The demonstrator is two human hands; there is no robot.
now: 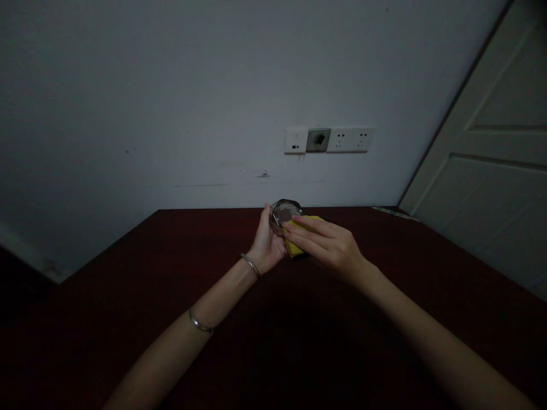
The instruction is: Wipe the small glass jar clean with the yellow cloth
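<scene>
A round, clear glass dish (285,212), like an ashtray, is tilted toward me above the far part of the table. My left hand (269,244) grips it from the left and below, with the thumb up along its side. Across the dish's lower right rim lies a yellow cloth (294,246), pressed there by my right hand (331,242). The right fingers are held together over the cloth and hide part of both it and the dish. Two silver bracelets circle my left wrist and forearm.
The dark red table (205,239) meets a pale wall (192,102) at its far edge. Sockets and switches (348,140) sit on the wall behind my hands. A panelled door (491,136) stands at right, near a thin patterned strip (395,213) on the table.
</scene>
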